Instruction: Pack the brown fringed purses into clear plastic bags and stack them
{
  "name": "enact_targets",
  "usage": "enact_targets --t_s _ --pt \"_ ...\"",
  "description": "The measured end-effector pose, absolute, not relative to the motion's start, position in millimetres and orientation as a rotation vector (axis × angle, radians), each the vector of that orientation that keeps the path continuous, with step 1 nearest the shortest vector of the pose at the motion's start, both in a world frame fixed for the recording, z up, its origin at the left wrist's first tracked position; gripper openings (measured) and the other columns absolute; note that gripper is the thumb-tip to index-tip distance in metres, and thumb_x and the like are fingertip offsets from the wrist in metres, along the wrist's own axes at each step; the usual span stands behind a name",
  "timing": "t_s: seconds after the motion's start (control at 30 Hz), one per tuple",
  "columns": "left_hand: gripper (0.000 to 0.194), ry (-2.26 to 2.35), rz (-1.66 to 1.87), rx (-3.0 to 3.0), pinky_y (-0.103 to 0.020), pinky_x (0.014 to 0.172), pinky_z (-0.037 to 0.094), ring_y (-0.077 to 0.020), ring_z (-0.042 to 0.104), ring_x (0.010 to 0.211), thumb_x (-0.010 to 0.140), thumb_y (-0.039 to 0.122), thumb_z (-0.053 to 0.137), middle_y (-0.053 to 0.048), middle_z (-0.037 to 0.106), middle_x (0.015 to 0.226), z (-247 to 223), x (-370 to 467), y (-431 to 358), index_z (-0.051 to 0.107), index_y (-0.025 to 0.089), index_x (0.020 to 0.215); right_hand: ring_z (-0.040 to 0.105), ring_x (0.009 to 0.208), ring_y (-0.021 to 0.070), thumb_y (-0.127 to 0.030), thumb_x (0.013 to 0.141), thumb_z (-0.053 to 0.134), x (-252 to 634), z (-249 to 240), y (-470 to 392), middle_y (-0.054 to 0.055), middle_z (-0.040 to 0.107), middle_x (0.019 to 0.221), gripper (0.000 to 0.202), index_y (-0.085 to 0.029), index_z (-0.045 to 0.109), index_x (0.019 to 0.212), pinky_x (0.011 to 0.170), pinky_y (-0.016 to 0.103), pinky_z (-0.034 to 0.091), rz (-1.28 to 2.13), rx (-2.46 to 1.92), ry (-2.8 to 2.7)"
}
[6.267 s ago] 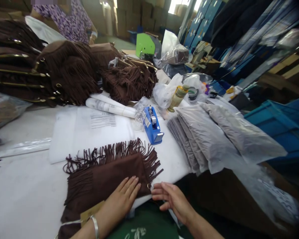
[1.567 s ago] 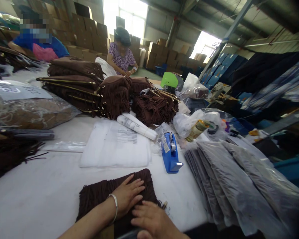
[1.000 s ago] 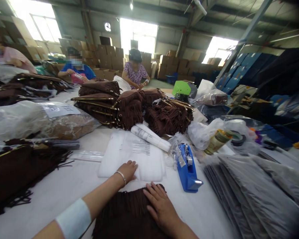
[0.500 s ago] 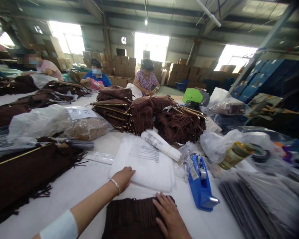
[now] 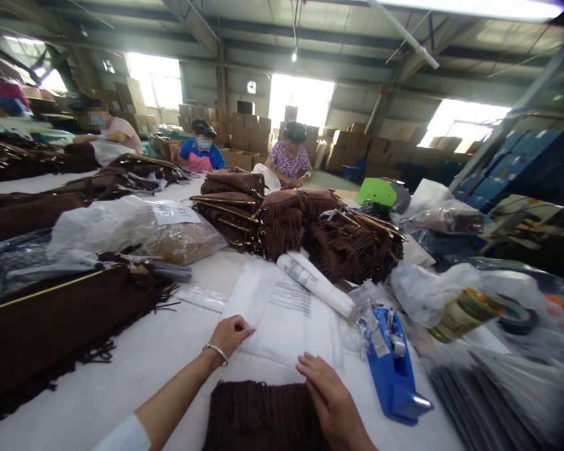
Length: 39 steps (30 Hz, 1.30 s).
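A pile of clear white plastic bags with printed text lies in front of me. My left hand, a bangle on its wrist, is closed in a pinch at the near left edge of the top plastic bag. Close to me lies a dark brown fringed piece, its strands toward the far side. My right hand has its fingers stretched out, over the right side of the fringed piece, with the fingertips by the near edge of the plastic bags. It holds nothing.
A blue tape dispenser stands at the right, near grey flat packs and a tipped jar. Rolled plastic bags lie before stacked brown fringed bags. A long brown piece lies left. Several co-workers sit across the table.
My right hand has moved from lying on the fringed piece up toward the plastic bags. My left fingers have drawn into a pinch at the bag edge. The view has shifted slightly.
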State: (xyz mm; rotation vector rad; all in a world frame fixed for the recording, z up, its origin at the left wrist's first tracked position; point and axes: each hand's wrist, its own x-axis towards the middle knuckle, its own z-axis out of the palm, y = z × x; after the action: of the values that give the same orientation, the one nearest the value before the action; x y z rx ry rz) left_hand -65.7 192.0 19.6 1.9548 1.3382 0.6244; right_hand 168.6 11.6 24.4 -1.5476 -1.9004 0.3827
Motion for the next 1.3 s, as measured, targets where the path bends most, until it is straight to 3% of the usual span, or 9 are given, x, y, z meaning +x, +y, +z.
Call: enact_targets --t_s 0.17,0.27,0.33,0.53,0.63,0.73,0.87,1.1,1.3 --pt "0.044 1.346 0.766 1.906 -0.024 0.053 0.04 -0.0125 0.049 0.051 0.076 0.06 0.049 0.003 0.051 0.052 30 -49 186 0.049 0.019 0.059 0.056 0.108 0.0259 -0.037 0.078 0.067 117 49 94 0.009 0.062 0.117 0.047 -0.022 0.056 0.121 0.094 0.043 0.047 0.535 -1.532 -1.691" --pt "0.048 1.363 0.826 1.985 -0.024 0.056 0.038 -0.0119 0.045 0.053 0.078 0.062 0.046 0.003 0.048 0.053 37 -53 186 0.044 0.02 0.055 0.062 0.084 0.0217 -0.04 0.081 0.062 101 46 132 0.005 0.067 0.088 0.02 -0.021 0.064 0.089 0.079 0.036 0.051 0.52 -1.544 -1.654" --pt "0.05 1.374 0.841 2.057 -0.025 0.058 0.037 -0.0118 0.043 0.055 0.078 0.062 0.046 0.003 0.046 0.055 39 -64 186 0.04 0.02 0.053 0.061 0.078 0.0203 -0.038 0.087 0.053 98 46 144 0.003 0.064 0.078 0.022 -0.021 0.061 0.076 0.076 0.035 0.049 0.48 -1.544 -1.644" --pt "0.04 1.476 0.755 2.236 -0.031 0.068 0.042 -0.0168 0.05 0.064 0.086 0.05 0.044 -0.003 0.053 0.065 39 -87 178 0.049 0.019 0.061 0.058 0.091 0.0217 -0.031 0.09 0.046 89 57 138 0.006 0.061 0.095 0.015 -0.021 0.056 0.092 0.086 0.038 0.045 0.409 -1.455 -1.709" --pt "0.025 1.557 0.701 2.322 -0.035 0.075 0.045 -0.0223 0.057 0.08 0.085 0.035 0.049 -0.012 0.062 0.091 47 -82 175 0.057 0.015 0.097 0.051 0.109 0.0274 -0.027 0.083 0.054 81 48 134 0.011 0.056 0.117 0.031 -0.019 0.052 0.114 0.096 0.045 0.038 0.306 -1.384 -1.85" --pt "0.035 1.542 0.593 2.467 -0.034 0.076 0.048 -0.0225 0.06 0.085 0.082 0.016 0.048 -0.011 0.064 0.095 55 -74 178 0.052 0.017 0.117 0.055 0.098 0.0282 -0.014 0.079 0.051 81 29 141 0.011 0.062 0.103 0.039 -0.017 0.052 0.118 0.088 0.046 0.042 0.19 -1.45 -1.992" --pt "0.028 1.479 0.491 2.603 -0.033 0.075 0.049 -0.0222 0.061 0.084 0.08 0.011 0.048 -0.009 0.066 0.087 61 -71 173 0.058 0.02 0.104 0.057 0.082 0.0266 -0.017 0.079 0.052 84 20 149 0.008 0.063 0.084 0.022 -0.018 0.06 0.099 0.076 0.041 0.045 0.213 -1.538 -2.025" --pt "0.021 1.559 0.619 2.543 -0.032 0.071 0.047 -0.0211 0.061 0.079 0.091 0.02 0.036 -0.009 0.065 0.083 60 -83 154 0.057 0.016 0.087 0.053 0.103 0.0267 -0.037 0.079 0.06 67 52 124 0.012 0.06 0.111 0.052 -0.014 0.05 0.124 0.091 0.039 0.04 0.223 -1.583 -1.955" --pt "0.026 1.556 0.65 2.626 -0.029 0.067 0.045 -0.0188 0.059 0.071 0.092 0.024 0.037 -0.006 0.061 0.073 48 -92 148 0.057 0.016 0.077 0.055 0.094 0.0203 -0.014 0.079 0.054 74 54 125 0.004 0.064 0.095 0.022 -0.02 0.06 0.1 0.088 0.032 0.038 0.178 -1.663 -1.975"
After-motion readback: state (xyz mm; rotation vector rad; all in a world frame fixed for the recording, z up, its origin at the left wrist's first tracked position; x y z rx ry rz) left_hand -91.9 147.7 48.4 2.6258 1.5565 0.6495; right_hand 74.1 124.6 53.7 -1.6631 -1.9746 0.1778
